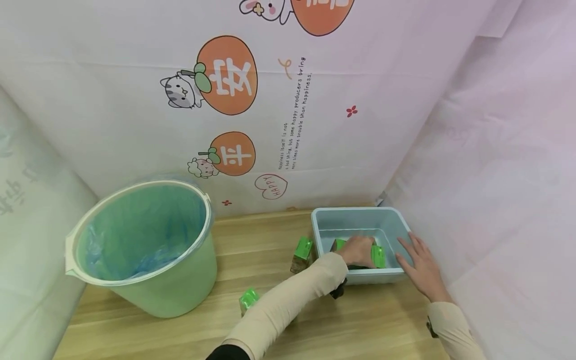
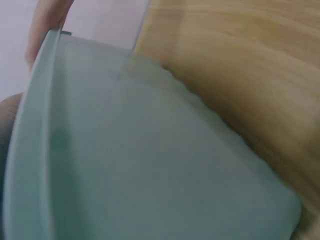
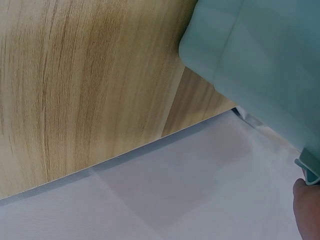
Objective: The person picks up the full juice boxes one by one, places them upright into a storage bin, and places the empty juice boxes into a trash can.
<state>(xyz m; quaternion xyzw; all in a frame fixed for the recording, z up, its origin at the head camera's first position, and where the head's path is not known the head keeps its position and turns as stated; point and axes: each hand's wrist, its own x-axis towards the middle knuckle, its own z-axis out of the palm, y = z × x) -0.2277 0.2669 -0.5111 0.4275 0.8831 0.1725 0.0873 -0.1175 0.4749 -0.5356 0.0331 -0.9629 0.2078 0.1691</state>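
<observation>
In the head view, my left hand (image 1: 357,251) reaches down into a light blue plastic basin (image 1: 355,212), its back toward the camera. Green-topped small packs show on both sides of it: one pack (image 1: 339,244) to its left, another green piece (image 1: 379,256) to its right. Its fingertips are hidden, so whether they grip a pack does not show. My right hand (image 1: 420,267) rests on the basin's right rim with fingers spread and fairly straight. The left wrist view is filled by the basin's outer wall (image 2: 150,145). A fingertip (image 3: 306,207) touches the rim in the right wrist view.
A green bucket (image 1: 189,295) lined with a blue plastic bag stands at the left. Two more green-topped packs are on the wooden table (image 1: 252,250): one pack (image 1: 302,254) beside the basin, another pack (image 1: 248,299) by the left sleeve. White printed sheets (image 1: 135,125) enclose the table.
</observation>
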